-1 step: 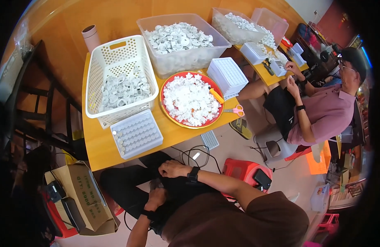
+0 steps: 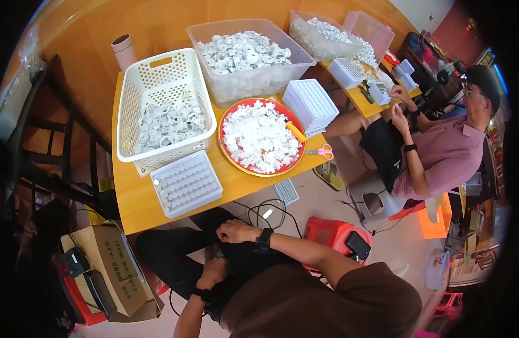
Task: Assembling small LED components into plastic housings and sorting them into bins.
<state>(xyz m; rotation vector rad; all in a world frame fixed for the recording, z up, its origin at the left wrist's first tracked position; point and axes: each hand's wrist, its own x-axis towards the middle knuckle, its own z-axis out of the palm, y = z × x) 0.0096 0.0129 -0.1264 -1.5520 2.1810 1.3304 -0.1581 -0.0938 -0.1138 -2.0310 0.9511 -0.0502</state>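
My right hand (image 2: 236,231) rests on my dark trousers (image 2: 175,256), its fingers loosely curled and nothing showing in them. Below it my left hand (image 2: 214,271) lies in my lap, beside a small greyish patch that I cannot make out; its fingers are mostly hidden. Both hands are apart from the yellow table (image 2: 237,200). Nearest on the table is a pale tray (image 2: 195,207) with rows of round pieces. Beside it stands a round red tray (image 2: 230,158) heaped with small white plastic parts. A yellow-orange handled tool (image 2: 295,131) lies on that heap.
A white basket (image 2: 127,121) and a clear bin (image 2: 259,87) hold white parts. Stacked pale trays (image 2: 311,106) and pink-handled scissors (image 2: 325,151) lie to the right. A cardboard box (image 2: 110,270) stands left, a red stool (image 2: 321,234) right. A co-worker (image 2: 439,152) sits at another table.
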